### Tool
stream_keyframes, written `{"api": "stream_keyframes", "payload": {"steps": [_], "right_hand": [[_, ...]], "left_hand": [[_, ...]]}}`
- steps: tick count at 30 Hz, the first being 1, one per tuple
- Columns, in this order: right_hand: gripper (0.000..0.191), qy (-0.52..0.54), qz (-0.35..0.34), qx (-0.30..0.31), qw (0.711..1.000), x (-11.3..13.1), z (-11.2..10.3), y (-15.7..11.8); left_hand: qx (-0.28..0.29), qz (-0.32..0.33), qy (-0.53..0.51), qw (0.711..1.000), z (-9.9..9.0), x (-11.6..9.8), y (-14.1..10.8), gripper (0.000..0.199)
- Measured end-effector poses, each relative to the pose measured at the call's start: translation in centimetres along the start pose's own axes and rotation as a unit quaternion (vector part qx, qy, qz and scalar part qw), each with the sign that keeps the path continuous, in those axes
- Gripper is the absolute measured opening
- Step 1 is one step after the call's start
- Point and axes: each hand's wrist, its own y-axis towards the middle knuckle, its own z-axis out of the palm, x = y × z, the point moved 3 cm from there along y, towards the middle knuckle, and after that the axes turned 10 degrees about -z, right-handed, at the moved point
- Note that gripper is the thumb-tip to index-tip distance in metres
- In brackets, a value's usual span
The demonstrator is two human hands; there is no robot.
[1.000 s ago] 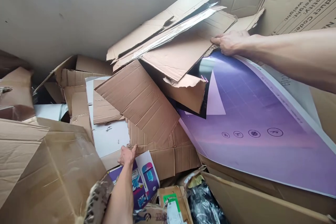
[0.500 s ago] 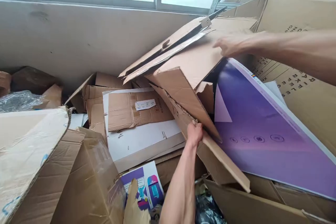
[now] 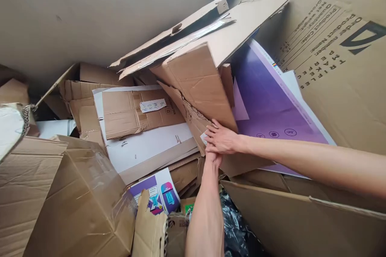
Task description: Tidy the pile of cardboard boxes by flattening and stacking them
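A heap of flattened brown cardboard fills the view. My right hand lies flat with spread fingers on the lower edge of a torn cardboard sheet in the middle of the heap. Directly beneath it, my left hand comes up from below and grips the same edge; its fingers are mostly hidden by the right hand. A folded cardboard panel leans just above both hands. A large purple printed board lies behind them to the right.
A big printed carton stands at the right. A white board with a flattened carton on it lies left of centre, and a taped box sits front left. A small purple-white package and black plastic lie below. A grey wall closes the back.
My right hand came down from the top cardboard near the purple board onto the torn sheet's lower edge. My left hand shifted from the lower pile to that edge, and the sheet tipped right.
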Motion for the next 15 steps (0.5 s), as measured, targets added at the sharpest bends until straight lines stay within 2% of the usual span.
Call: {"api": "stream_keyframes", "payload": {"steps": [2,3,5,8,10,12,15], "right_hand": [[0.035,0.003,-0.016,0.007,1.0,-2.3,2.9,-2.2],[0.033,0.002,-0.023,0.007,1.0,-3.6,4.0,-3.2],[0.037,-0.003,-0.024,0.004,1.0,-6.2,5.4,-5.2],[0.045,-0.003,-0.023,0.002,1.0,-9.6,6.6,-7.8],[0.047,0.005,-0.026,0.008,1.0,-11.3,7.2,-9.1],[0.049,0.016,-0.025,0.014,0.999,-12.4,7.8,-10.0],[0.053,0.036,-0.035,0.004,0.999,-13.4,8.4,-10.6]], "left_hand": [[-0.022,-0.027,0.019,0.999,-2.6,1.5,0.5,0.041],[-0.041,-0.048,0.037,0.997,-4.5,2.3,0.8,0.039],[-0.097,-0.097,0.089,0.987,-9.5,3.7,1.2,0.035],[-0.207,-0.135,0.186,0.951,-18.6,5.1,1.4,0.038],[-0.256,-0.137,0.249,0.924,-24.0,5.9,1.3,0.036],[-0.293,-0.141,0.3,0.897,-28.3,6.8,0.8,0.033],[-0.352,-0.147,0.341,0.859,-32.9,7.5,-1.0,0.033]]}}
